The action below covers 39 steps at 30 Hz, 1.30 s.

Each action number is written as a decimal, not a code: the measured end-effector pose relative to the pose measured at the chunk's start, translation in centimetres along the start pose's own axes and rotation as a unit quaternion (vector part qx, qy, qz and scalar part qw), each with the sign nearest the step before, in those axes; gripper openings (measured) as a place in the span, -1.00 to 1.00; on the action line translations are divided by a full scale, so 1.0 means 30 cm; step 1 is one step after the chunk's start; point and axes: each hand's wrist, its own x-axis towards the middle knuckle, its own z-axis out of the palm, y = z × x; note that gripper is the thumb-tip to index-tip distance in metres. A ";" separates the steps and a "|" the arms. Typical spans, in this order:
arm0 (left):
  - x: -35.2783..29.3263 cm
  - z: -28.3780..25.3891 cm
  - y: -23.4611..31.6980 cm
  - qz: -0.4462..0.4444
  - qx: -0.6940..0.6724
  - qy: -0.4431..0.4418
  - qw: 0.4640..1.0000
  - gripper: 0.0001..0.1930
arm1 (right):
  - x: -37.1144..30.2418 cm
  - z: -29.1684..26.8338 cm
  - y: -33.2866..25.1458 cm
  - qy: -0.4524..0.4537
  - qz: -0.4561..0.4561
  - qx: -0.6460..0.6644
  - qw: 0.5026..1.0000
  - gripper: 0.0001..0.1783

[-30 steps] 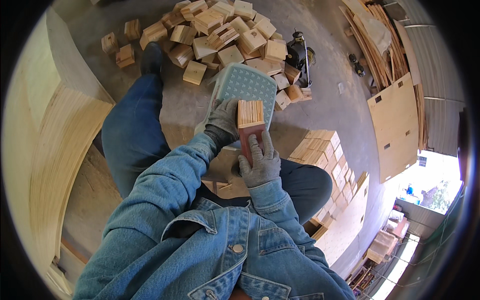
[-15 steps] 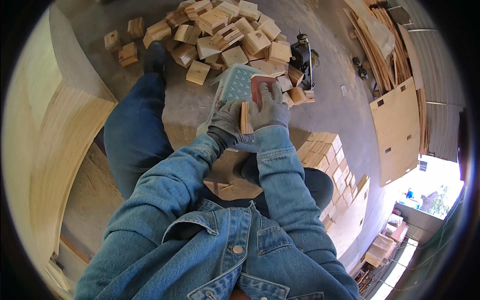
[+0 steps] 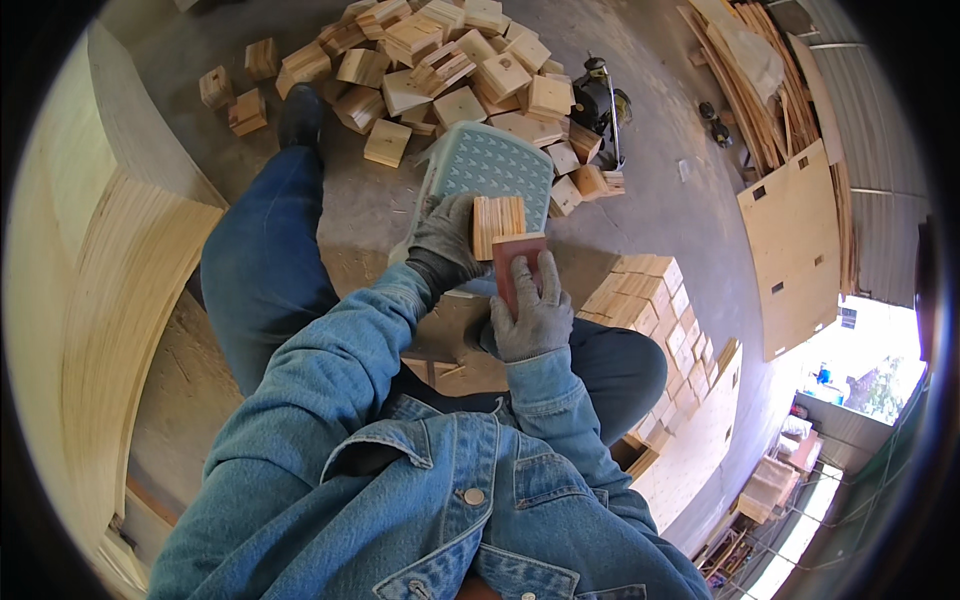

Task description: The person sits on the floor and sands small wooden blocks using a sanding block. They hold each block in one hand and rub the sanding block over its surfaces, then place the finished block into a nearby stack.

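My left hand (image 3: 446,240), in a grey work glove, grips a plywood block (image 3: 497,224) by its left side, with the layered edge facing up. In my gloved right hand (image 3: 535,318) is a sanding block (image 3: 518,262) with a reddish-brown face, fingers lying over it. Its far end meets or overlaps the near right corner of the plywood block; exact contact is hard to tell. Both hands are over the near part of a pale green plastic stool (image 3: 492,168) with a patterned top.
A heap of wooden blocks (image 3: 455,65) lies beyond the stool, with a dark power tool (image 3: 600,105) beside it. Stacked blocks (image 3: 650,310) stand on a board to my right. Large plywood sheets (image 3: 130,270) rise at the left; boards (image 3: 795,245) lean at the right.
My right hand has come back toward me with the sanding block, uncovering the stool top. The plywood block in my left hand now shows its broad layered side.
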 end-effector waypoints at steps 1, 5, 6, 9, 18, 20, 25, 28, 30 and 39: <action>-0.001 -0.003 0.001 -0.003 0.005 -0.008 1.000 -0.02 | 0.019 0.001 -0.003 -0.003 0.003 0.002 1.000 -0.29; -0.006 -0.028 0.018 -0.012 0.006 -0.021 1.000 -0.03 | 0.197 0.012 -0.015 -0.025 0.032 -0.033 0.999 -0.23; -0.004 -0.026 0.019 -0.012 -0.001 -0.020 1.000 -0.03 | 0.259 0.029 0.004 -0.021 0.031 -0.047 0.998 -0.24; -0.010 0.027 -0.027 0.000 0.046 -0.013 0.999 -0.03 | 0.444 0.054 0.029 -0.033 0.047 -0.053 0.997 -0.23; -0.004 -0.014 0.008 -0.005 -0.019 -0.014 1.000 -0.04 | 0.260 0.030 0.029 -0.032 0.023 -0.069 0.997 -0.24; 0.007 -0.034 0.018 0.001 -0.005 -0.018 1.000 -0.03 | 0.145 -0.012 0.017 -0.035 0.018 -0.069 0.997 -0.25; 0.005 -0.034 0.022 -0.012 0.016 -0.039 0.999 -0.01 | -0.026 0.005 0.059 0.001 -0.002 -0.047 0.999 -0.25; 0.003 -0.031 0.018 -0.010 0.017 -0.035 0.999 0.00 | 0.009 0.003 0.051 -0.007 0.006 -0.047 0.999 -0.25; -0.002 -0.028 0.009 -0.011 -0.008 -0.025 1.000 0.00 | 0.073 -0.003 0.039 -0.013 0.012 -0.051 0.999 -0.26; -0.017 0.035 -0.038 -0.007 0.015 -0.014 1.000 -0.05 | 0.493 0.068 0.071 -0.034 0.045 -0.022 0.998 -0.24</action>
